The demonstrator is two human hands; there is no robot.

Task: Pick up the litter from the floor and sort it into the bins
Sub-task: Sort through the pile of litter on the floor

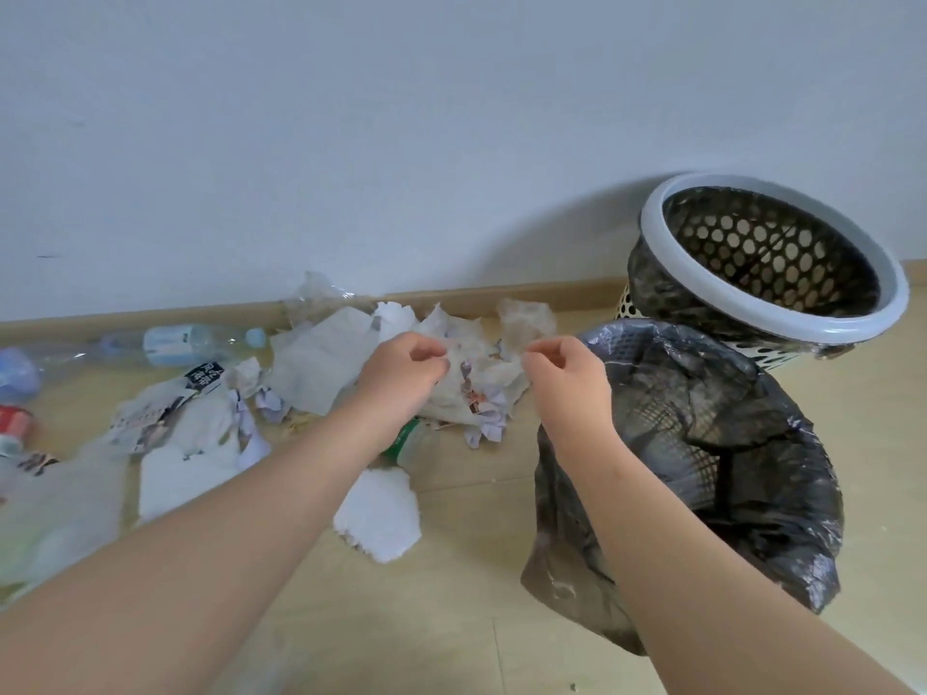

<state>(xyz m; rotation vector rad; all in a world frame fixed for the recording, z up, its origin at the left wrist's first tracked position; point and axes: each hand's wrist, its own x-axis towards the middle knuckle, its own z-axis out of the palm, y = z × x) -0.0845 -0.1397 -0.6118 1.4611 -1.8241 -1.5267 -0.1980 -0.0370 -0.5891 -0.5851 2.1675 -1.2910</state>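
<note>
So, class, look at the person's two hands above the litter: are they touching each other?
Apart. The head view shows a clear gap between the left hand and the right hand, with crumpled paper visible through it.

Bare forearms, bare left hand point(401, 376) and right hand point(564, 376).

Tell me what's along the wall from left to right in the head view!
Clear plastic bottle with a pale blue label → crumpled clear plastic wrapper → torn white paper scrap → crumpled cloudy plastic film → white-rimmed perforated bin.
</note>
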